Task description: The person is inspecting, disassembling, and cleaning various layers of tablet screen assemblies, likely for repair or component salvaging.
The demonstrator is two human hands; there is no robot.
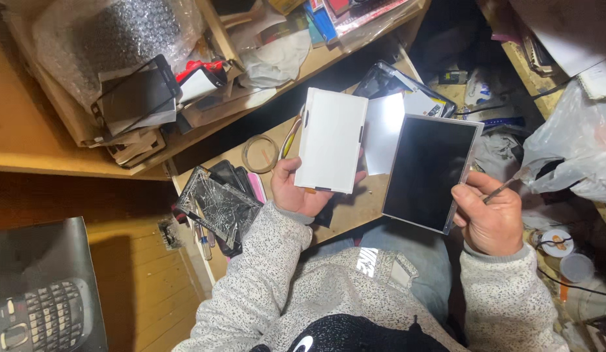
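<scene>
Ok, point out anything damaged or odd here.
The glass panel by the left hand is shattered, cracks webbing across it. The white panel in that hand and the dark screen look intact.

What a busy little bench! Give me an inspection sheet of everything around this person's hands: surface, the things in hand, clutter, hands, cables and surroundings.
Surface: wooden board across the lap, mostly covered.
Things in hand: white rectangular panel; dark screen panel; thin metal tool.
Clutter: cracked glass panel, tape roll, bubble wrap, plastic bag.
Hands: left hand grips the white panel from below; right hand holds the tool and touches the dark panel's edge.
Cables: thin dark wires at the right.
Surroundings: wooden shelf at the left, boxed keypad phone on the floor.
</scene>
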